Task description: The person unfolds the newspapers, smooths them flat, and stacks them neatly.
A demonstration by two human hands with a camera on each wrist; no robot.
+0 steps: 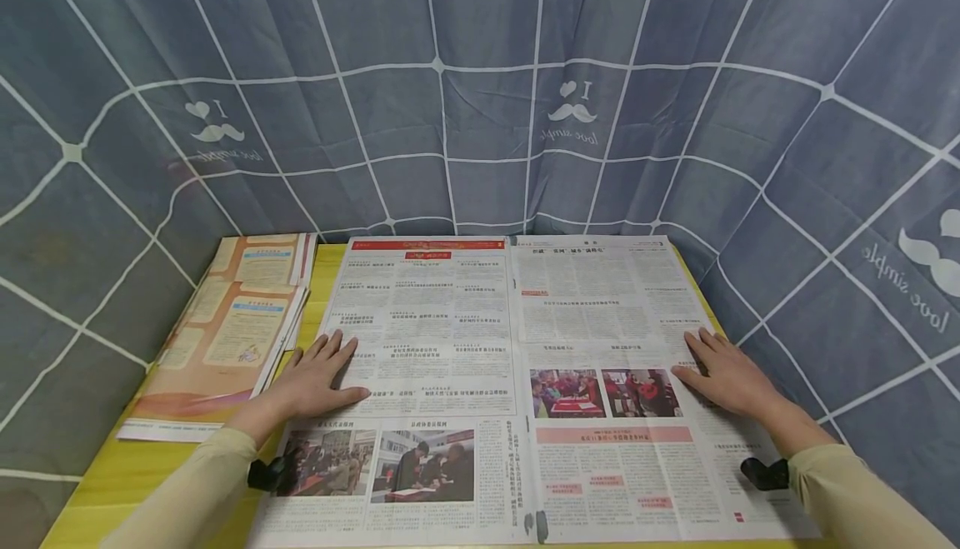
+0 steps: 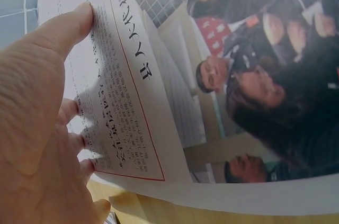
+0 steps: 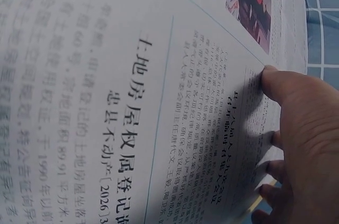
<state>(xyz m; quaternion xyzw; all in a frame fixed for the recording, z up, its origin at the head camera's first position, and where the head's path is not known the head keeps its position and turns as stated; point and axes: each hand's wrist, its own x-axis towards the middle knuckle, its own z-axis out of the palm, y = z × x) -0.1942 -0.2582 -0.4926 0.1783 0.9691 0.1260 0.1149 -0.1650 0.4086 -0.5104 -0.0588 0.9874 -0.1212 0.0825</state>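
A newspaper (image 1: 517,332) lies spread flat, its centre fold running away from me and its print upside down in the head view. On its left edge rests my left hand (image 1: 318,378), fingers spread and thumb toward the middle. My right hand (image 1: 727,374) touches the right edge in much the same way, thumb pointing inward. The left wrist view shows that hand (image 2: 47,107) with its fingertips on the paper beside a large photo. Over in the right wrist view, the fingers of that hand (image 3: 310,144) meet the page next to columns of print.
Left of the newspaper lies a stack of orange-toned printed papers (image 1: 225,341). Yellow covering (image 1: 112,482) shows on the table around the sheets. A grey-blue curtain (image 1: 480,116) with white grid lines hangs at the back and both sides. Dark wrist cameras sit near both cuffs.
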